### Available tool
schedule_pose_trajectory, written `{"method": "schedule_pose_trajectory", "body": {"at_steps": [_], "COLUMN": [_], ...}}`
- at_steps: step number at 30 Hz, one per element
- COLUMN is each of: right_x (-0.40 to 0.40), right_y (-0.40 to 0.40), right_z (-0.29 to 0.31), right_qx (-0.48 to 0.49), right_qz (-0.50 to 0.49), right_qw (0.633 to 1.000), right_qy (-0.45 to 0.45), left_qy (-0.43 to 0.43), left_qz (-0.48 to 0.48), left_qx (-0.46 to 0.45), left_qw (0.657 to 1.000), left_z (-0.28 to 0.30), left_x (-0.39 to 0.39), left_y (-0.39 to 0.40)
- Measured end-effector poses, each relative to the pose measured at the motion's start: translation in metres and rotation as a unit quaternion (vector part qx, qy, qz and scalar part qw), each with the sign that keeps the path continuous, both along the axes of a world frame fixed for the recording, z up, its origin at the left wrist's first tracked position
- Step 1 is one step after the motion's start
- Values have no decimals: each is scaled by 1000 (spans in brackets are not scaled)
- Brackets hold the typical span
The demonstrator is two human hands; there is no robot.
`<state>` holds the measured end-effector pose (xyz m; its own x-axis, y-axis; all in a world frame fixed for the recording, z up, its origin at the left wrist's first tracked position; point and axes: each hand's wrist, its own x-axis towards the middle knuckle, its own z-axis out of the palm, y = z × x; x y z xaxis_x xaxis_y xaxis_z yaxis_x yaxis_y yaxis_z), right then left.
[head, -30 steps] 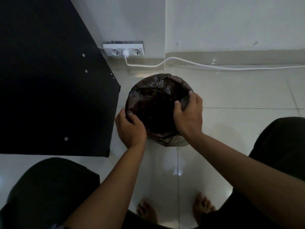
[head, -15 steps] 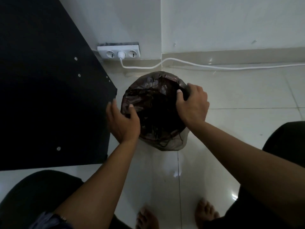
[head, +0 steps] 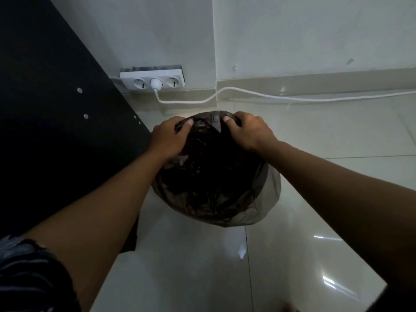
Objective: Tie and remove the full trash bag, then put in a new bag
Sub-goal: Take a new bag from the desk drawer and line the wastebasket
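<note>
A dark, thin plastic trash bag (head: 211, 176) lines a small round bin (head: 270, 199) on the white tiled floor. The bag's mouth is spread over the bin's rim and its inside is too dark to make out. My left hand (head: 168, 140) grips the bag's edge at the far left of the rim, thumb on top. My right hand (head: 247, 131) grips the edge at the far right of the rim. Both hands sit close together at the far side of the bin, near the wall.
A black furniture panel (head: 56, 131) stands just left of the bin. A white power strip (head: 153, 81) lies at the wall base, with a white cable (head: 292, 97) running right along the skirting. Glossy tiles (head: 315, 244) stretch to the right and toward me.
Both hands have slid from the bin's sides around the rim to its far edge. The view has moved closer and higher over the bin; my feet have left the frame.
</note>
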<state>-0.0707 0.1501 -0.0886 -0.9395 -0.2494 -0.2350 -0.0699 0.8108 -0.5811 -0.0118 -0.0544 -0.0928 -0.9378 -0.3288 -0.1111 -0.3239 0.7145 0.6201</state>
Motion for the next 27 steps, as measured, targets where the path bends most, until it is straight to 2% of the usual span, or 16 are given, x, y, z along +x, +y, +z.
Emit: {"method": "schedule_pose_trajectory", "body": {"at_steps": [1, 3, 6, 8, 11, 14, 18, 20, 21, 22, 24, 25, 26, 27], "right_x": [0, 9, 45, 74, 104, 100, 85, 81, 80, 80, 83, 84, 86, 89], "right_y": [1, 3, 5, 3, -4, -3, 8, 12, 12, 12, 5, -1, -7, -15], "right_z": [3, 10, 18, 16, 10, 11, 8, 8, 9, 11, 20, 25, 28, 27], "right_qx": [3, 19, -57, -111, -184, -197, -179, -131, -71, -14, 21, 15, 9, 26], "right_qz": [-9, -50, -167, -231, -291, -321, -280, -247, -222, -189, -84, -7, 81, 168], "right_qw": [1000, 997, 971, 956, 937, 927, 940, 956, 971, 981, 973, 971, 974, 976], "right_qy": [-2, 57, 162, 144, 55, 2, -79, -90, -45, 37, 215, 239, 209, 134], "left_qy": [-4, 6, 54, 52, 43, 41, 30, 21, 19, 19, 31, 41, 51, 58], "left_qz": [7, 15, 19, 7, 26, 38, 44, 43, 46, 55, 85, 98, 107, 112], "left_qx": [9, 8, 3, 7, 44, 64, 128, 138, 127, 105, 56, 41, 34, 33], "left_qw": [1000, 1000, 998, 999, 998, 996, 990, 989, 991, 993, 994, 993, 992, 991], "left_z": [2, 5, 9, 6, 3, 0, 4, 10, 12, 14, 18, 20, 19, 18], "left_x": [-1, 0, 9, 15, 17, 18, 22, 25, 27, 30, 39, 43, 48, 53], "left_y": [-1, 0, 6, 7, 4, -2, -6, -6, -6, -6, -4, -2, 0, 3]}}
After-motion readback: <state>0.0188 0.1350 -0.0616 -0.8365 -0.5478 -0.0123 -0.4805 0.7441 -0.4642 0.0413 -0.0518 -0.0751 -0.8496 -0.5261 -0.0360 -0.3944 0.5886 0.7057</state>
